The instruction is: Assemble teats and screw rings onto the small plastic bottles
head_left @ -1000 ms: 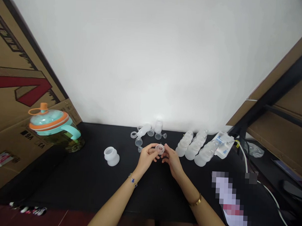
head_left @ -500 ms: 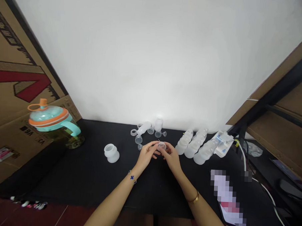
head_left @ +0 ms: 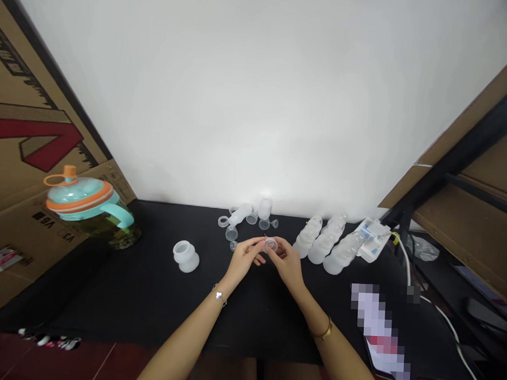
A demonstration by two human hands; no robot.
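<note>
Pale wall (head_left: 261, 101) beyond the fingers, black table (head_left: 148, 303) underneath. Far left of fingers, carton (head_left: 13, 202); jug (head_left: 80, 196) just in front of it, well apart from the work. Right of fingers and nearer the table edge, slab (head_left: 384, 333), pixelated, likely a phone. Left hand (head_left: 244, 257) and right hand (head_left: 289, 264): fingers curled in close, nearly meeting, hold noted last. Just right of fingers, three bottles (head_left: 327, 242) in a slanting cluster, each with a clear top on; to judge by looks, the finished share. Beyond and right of these, white box (head_left: 373, 240), contents too small to tell. Left of fingers, well apart, bare bottle (head_left: 185, 258), upright, mouth uncovered: judged not yet done. Just beyond fingers, against the wall side, two white pieces (head_left: 240, 214) among loose clear parts: cup (head_left: 231, 234), collar (head_left: 223, 226), tiny funnel (head_left: 233, 245) close by the left knuckles. All lying separate, so probably a good deal left. Smallest of note, ring (head_left: 270, 245), between both sets of fingertips, pinched from either side, off the table and not on any bottle; anything fitted inside, cannot tell.
</note>
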